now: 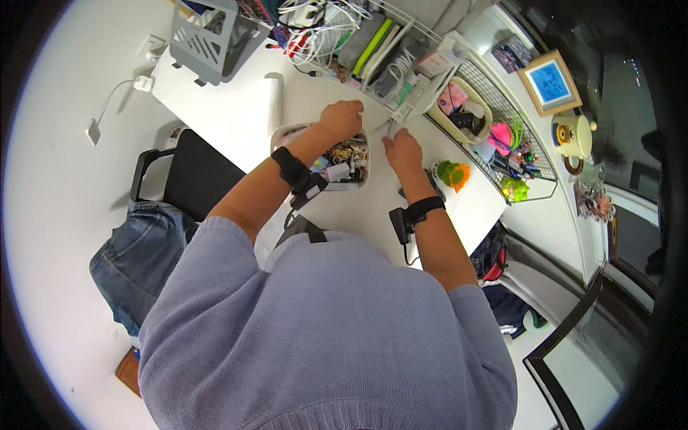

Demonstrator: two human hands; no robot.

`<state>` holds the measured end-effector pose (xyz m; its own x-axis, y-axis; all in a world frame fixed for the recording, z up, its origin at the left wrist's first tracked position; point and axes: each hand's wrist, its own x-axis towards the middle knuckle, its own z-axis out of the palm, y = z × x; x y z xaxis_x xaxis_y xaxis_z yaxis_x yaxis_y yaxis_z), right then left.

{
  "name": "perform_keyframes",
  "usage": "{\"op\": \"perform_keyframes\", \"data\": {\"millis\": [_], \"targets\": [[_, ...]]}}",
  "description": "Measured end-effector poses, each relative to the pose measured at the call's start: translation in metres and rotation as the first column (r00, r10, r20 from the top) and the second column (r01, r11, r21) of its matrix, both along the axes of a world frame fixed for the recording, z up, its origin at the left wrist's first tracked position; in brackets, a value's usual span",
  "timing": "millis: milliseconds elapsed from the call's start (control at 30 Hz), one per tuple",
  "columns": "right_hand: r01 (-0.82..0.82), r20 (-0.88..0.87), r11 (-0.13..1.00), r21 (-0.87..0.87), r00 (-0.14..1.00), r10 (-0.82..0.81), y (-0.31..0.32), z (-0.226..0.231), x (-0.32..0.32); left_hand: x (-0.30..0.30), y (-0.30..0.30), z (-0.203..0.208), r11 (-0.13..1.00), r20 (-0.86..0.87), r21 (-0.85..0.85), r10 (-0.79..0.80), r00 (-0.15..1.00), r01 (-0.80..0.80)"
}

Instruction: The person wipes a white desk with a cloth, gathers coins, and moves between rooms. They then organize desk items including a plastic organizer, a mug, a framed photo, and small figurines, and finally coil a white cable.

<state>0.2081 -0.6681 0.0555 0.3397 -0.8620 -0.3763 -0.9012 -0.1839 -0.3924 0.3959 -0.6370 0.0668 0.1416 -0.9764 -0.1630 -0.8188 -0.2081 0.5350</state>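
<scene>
My left hand (342, 120) reaches over the far rim of a white plastic bin (287, 130), its fingers curled closed. Whatever it may hold is hidden. Inside the bin lies a jumble of small odds and ends (350, 159), with a small white item (337, 172) among them. To the right of the bin, my right hand (404, 152) is low over the white desk (383, 208), fingers bent inward. A thin greyish piece (392, 129) shows at its fingertips, too small to name. Both wrists wear black straps with small devices.
A rolled white sheet (271, 104) lies left of the bin. Tangled white cables (319, 29) and a rack of upright items line the back. An orange-and-green ornament (453, 174) stands right, near a wire basket (530, 188). A black chair (197, 175) is at left.
</scene>
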Motion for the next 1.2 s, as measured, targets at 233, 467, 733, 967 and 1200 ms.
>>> {"op": "perform_keyframes", "data": {"millis": [233, 467, 733, 967, 1200], "targets": [[-0.305, -0.183, 0.95, -0.072, 0.94, 0.287, 0.008, -0.004, -0.037, 0.072, 0.028, -0.003, 0.953, 0.06, 0.01, 0.303, 0.951, -0.304], [-0.217, -0.037, 0.957, -0.192, 0.976, 0.214, 0.019, 0.022, -0.043, 0.124, 0.006, -0.037, 0.994, 0.036, 0.101, -0.038, 0.999, 0.034], [-0.116, 0.055, 0.983, -0.141, 0.991, 0.124, 0.032, 0.054, -0.048, 0.068, -0.032, -0.055, 0.99, 0.049, -0.011, -0.14, 0.989, 0.141], [-0.064, 0.089, 0.992, -0.11, 0.993, 0.074, 0.041, 0.065, -0.067, 0.103, 0.037, 0.005, 0.957, 0.302, 0.026, 0.269, 0.915, -0.29], [-0.128, 0.166, 0.988, -0.089, 0.976, 0.141, 0.041, 0.079, -0.036, 0.158, 0.086, -0.035, 0.795, 0.197, 0.166, 0.553, 0.81, -0.583]]}}
